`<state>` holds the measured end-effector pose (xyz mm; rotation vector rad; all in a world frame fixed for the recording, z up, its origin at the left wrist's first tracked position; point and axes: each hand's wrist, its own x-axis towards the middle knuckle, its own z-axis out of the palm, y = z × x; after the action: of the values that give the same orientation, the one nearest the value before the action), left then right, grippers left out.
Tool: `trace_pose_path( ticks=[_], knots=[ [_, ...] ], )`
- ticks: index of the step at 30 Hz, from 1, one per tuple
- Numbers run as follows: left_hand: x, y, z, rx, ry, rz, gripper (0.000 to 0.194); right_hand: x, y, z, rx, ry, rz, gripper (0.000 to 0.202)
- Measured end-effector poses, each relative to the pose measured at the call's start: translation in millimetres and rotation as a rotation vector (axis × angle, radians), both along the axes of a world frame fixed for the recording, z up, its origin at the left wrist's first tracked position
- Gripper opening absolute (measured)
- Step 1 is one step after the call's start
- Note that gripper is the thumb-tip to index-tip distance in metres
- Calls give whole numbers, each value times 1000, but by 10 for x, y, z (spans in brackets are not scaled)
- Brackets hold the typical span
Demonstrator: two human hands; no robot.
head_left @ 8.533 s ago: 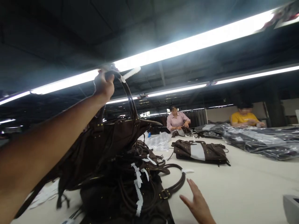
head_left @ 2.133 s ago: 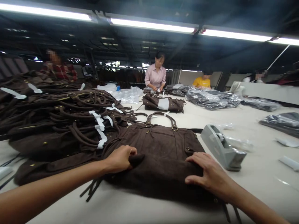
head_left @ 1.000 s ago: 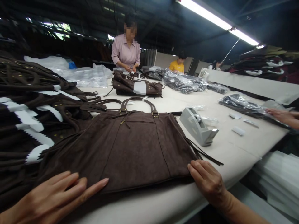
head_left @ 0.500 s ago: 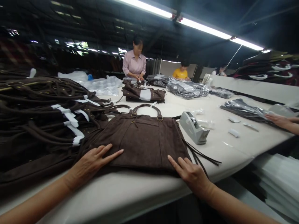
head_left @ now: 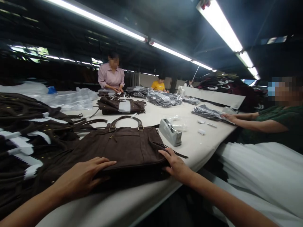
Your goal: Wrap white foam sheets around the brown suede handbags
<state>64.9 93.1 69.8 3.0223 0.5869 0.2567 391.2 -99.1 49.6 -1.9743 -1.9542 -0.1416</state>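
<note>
A dark brown handbag [head_left: 125, 145] lies on the white table in front of me, its two handles pointing away and thin straps trailing at its right side. My left hand [head_left: 86, 175] grips the near edge at the left, fingers over the top and thumb below. At the near right corner my right hand [head_left: 174, 164] holds the bag the same way. The near edge is a little raised, with a dark underside showing. A grey tape dispenser [head_left: 170, 132] stands just beyond the bag's right side.
Brown bags with white-wrapped handles [head_left: 21, 142] are piled at the left. Farther back lie a folded bag with a pale band [head_left: 123, 106], plastic-wrapped bags [head_left: 163, 97] and clear plastic [head_left: 68, 99]. Co-workers stand around; one in green [head_left: 279, 123] handles a wrapped bag [head_left: 208, 112]. White sheets [head_left: 265, 170] are stacked lower right.
My view has turned right, bringing the co-worker in green into sight. Both hands have gone from lying on the bag's front to gripping its near edge, which has lifted slightly.
</note>
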Motion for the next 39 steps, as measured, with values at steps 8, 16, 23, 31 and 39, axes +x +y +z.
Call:
trace_pose_path(
  ticks=[8, 16, 23, 31, 39],
  knots=[
    [-141, 251, -471, 143, -120, -177, 56, -63, 44, -273, 247, -292, 86, 18],
    [-235, 163, -486, 95, 14, -169, 60, -186, -205, -486, 545, -453, 108, 19],
    [-280, -183, -613, 233, 237, 63, 86, -6, -195, -380, 377, -605, 277, 36],
    [-236, -553, -451, 226, 311, 162, 87, -138, -371, -478, 286, -718, 117, 61],
    [-128, -347, -417, 343, 345, 46, 89, -359, 41, -20, -107, -579, 450, 21]
  ],
)
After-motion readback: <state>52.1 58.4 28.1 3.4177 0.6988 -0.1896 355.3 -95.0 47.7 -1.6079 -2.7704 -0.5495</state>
